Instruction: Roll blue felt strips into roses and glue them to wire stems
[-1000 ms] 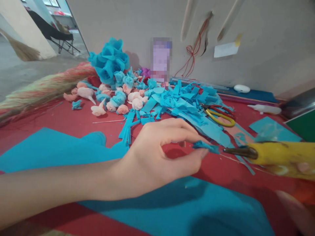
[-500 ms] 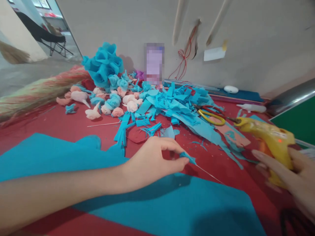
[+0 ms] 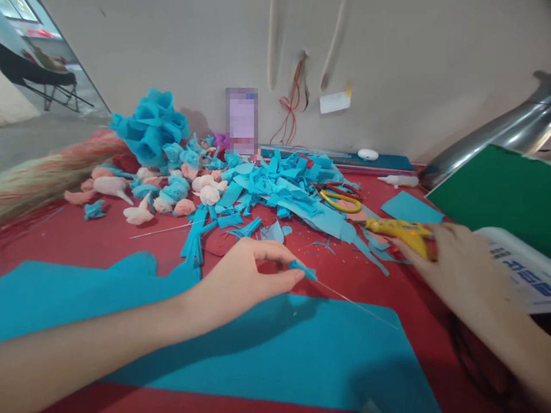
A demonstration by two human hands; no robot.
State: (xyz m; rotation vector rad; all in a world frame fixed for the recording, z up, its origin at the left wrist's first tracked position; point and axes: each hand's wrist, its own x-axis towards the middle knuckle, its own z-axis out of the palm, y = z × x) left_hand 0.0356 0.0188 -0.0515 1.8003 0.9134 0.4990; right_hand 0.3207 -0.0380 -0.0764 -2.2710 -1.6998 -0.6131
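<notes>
Between the thumb and fingers of my left hand (image 3: 247, 275) is a small folded piece of blue crepe paper (image 3: 306, 271). A thin wire (image 3: 355, 301) runs from it down to the right, above a large blue paper sheet (image 3: 267, 344). My right hand (image 3: 460, 261) has its fingers round the back part of a yellow glue gun (image 3: 400, 230), whose nozzle points left. That hand is slightly blurred and its fingertips are partly hidden. Near the nozzle lie yellow-handled scissors (image 3: 340, 201) and a heap of cut blue paper strips (image 3: 284, 178).
Pink, white and blue paper flowers (image 3: 176, 189) lie at the back left, beside a large blue flower bunch (image 3: 150, 126). Another wire (image 3: 163, 230) rests on the red table (image 3: 99, 244). A green board (image 3: 495, 189) and dark cable (image 3: 469, 355) are on the right.
My right hand has moved forward and inward with the glue gun, toward the paper scraps. My left hand still pinches the blue paper on the wire. The view has turned right.
</notes>
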